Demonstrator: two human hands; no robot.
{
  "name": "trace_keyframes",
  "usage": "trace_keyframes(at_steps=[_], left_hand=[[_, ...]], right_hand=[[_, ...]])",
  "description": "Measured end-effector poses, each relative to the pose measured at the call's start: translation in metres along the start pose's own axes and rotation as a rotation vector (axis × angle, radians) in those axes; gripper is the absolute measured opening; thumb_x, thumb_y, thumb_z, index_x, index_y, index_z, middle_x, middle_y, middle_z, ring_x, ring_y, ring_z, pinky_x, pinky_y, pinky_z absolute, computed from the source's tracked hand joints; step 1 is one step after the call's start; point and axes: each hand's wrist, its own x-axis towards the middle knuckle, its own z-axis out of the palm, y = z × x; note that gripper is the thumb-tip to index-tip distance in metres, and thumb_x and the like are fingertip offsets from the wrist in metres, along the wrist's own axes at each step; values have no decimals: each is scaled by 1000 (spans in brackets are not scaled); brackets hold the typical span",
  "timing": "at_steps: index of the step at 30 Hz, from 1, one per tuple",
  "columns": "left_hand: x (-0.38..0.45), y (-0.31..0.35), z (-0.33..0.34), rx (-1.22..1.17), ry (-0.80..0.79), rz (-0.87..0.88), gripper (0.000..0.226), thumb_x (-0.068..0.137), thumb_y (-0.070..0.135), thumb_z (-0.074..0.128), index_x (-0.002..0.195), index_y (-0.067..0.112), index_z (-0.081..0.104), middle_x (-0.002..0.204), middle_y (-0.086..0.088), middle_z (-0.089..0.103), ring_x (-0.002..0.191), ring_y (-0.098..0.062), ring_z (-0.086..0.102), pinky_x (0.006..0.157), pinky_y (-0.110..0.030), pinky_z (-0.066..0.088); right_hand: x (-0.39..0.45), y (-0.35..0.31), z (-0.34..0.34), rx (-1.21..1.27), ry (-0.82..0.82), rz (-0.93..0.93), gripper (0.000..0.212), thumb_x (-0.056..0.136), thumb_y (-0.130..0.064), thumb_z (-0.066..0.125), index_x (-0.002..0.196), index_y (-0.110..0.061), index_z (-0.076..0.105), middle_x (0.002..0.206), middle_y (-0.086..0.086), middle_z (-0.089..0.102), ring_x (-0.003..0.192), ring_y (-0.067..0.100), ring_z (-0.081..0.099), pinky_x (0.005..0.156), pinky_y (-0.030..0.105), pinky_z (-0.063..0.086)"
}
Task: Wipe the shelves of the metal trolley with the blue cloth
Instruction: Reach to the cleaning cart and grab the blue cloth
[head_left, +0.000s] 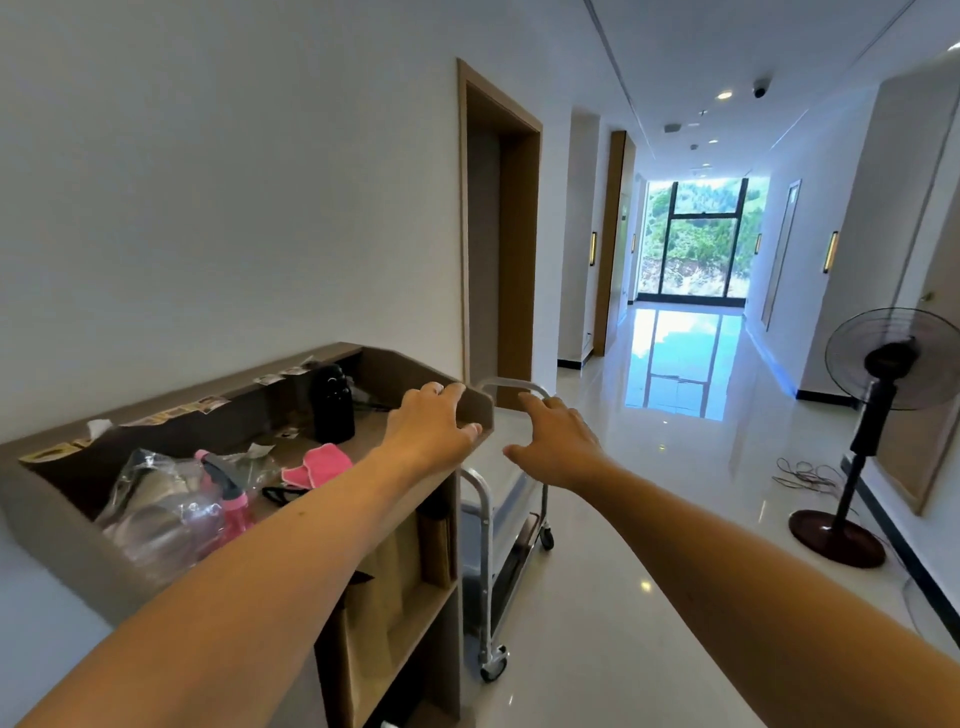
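Along the left wall, at 8 o'clock, a brown wooden bench (415, 525) with a raised rim and open lower shelves is seen; bagged items, a pink spray bottle (228, 493), a pink cloth (317, 465) and a black bottle (332, 410) are carried on its top. Directly beyond its far end, at centre frame, the metal trolley (498, 525) is parked on the glossy floor, castors down, its shelves largely hidden by the bench and the forearms. A pedestal fan (878, 415) is noted at 3 o'clock. The left hand (431, 428) is laid on the far corner of the bench rim, fingers curved over the edge. The right hand (556, 441) is held spread with nothing in it, just short of the trolley handle (511, 387); contact cannot be confirmed. The blue cloth cannot be located.
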Motion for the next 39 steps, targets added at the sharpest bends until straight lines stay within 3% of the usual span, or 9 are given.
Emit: trace_keyframes(at_steps=[9,14,19,31,39], left_hand=[[105,-12,51,64,-15,-206,68,93,47,60,153,24,35,154,-6,40,140,-30,37,109,-53,41],[133,-33,73,89,-39,-332,68,94,48,60,152,25,34,156,-6,37,141,-31,36,109,-52,41],[154,-61,93,159,-74,-416,69,93,50,58,153,25,34,156,-6,37,141,-30,36,109,-51,41],[218,-165,131,146,-117,-445,67,94,49,58,152,24,35,157,-8,36,141,-31,34,109,-51,39],[262,-215,159,110,-145,-417,67,94,46,60,152,25,36,155,-8,37,141,-30,35,109,-50,41]], right_hand=[[137,47,22,31,-127,-166,71,92,-38,70,151,-24,33,152,10,41,139,33,38,106,46,42],[184,62,56,114,-220,-217,79,88,-40,71,154,-24,30,146,10,45,127,28,47,99,42,50],[219,63,92,155,-308,-233,76,88,-40,71,152,-20,34,148,10,42,131,28,44,104,41,47],[292,27,196,30,-437,-235,74,91,-45,66,154,-28,30,146,7,42,131,30,41,99,41,45],[334,-3,252,-92,-524,-246,76,90,-64,60,153,-31,32,155,12,36,140,41,31,109,56,34]])
